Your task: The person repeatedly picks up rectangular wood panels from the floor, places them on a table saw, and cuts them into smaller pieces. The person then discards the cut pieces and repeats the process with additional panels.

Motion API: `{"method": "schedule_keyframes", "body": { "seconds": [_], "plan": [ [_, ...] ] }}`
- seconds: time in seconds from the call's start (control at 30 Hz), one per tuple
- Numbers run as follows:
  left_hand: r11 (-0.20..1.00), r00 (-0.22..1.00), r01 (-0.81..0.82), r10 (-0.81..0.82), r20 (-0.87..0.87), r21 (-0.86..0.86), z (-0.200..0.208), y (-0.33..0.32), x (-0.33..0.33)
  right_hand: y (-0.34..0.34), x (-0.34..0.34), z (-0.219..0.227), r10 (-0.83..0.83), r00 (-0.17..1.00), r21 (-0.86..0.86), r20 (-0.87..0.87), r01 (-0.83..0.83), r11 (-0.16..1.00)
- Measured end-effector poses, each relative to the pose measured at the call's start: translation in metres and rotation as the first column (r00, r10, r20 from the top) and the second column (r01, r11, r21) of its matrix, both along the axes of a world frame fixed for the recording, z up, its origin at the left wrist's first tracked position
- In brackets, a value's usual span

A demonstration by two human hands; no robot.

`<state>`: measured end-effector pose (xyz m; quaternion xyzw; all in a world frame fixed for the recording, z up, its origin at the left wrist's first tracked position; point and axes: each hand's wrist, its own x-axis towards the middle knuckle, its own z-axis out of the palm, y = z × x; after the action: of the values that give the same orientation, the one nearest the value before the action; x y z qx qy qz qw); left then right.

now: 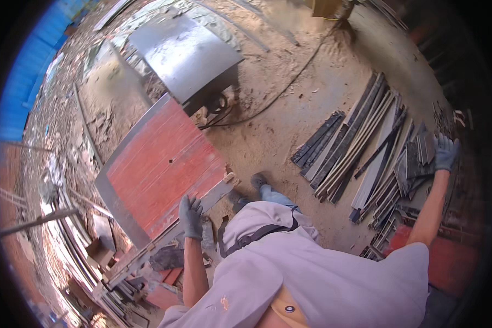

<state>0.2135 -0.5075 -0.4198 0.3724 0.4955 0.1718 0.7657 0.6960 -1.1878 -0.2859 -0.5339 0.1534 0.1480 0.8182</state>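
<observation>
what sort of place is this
Probably a rough woodworking or salvage yard: a red-topped table adjoins a grey metal housing, long narrow strips lie heaped on dusty ground, and scraps litter the left.

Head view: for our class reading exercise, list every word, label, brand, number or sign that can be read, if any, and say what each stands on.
None can be read.
Red board: pale streaks and one dark spot, no lettering visible.
Silver metal cover: glare, no lettering visible.
Small round dark mark by the lower edge: too small to tell whether it bears lettering.
</observation>
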Motion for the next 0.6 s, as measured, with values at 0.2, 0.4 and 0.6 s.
{"method": "schedule_keyframes", "body": {
  "seconds": [0.2,0.4,0.6],
  "plan": [
    [0.907,0.911,-0.41,0.412,0.007,-0.099,-0.002,-0.02,-0.064,0.223,0.032,-0.125,0.608,0.786,0.121,-0.111,-0.597,0.793],
    [0.854,0.86,-0.497,0.508,0.04,-0.153,0.022,-0.124,-0.082,0.549,-0.107,-0.242,0.828,0.479,-0.237,-0.292,-0.875,0.423],
    [0.758,0.776,-0.609,0.63,0.021,-0.232,0.052,-0.149,-0.069,0.688,-0.172,-0.225,0.885,0.271,-0.414,-0.38,-0.905,0.1]
  ]
}}
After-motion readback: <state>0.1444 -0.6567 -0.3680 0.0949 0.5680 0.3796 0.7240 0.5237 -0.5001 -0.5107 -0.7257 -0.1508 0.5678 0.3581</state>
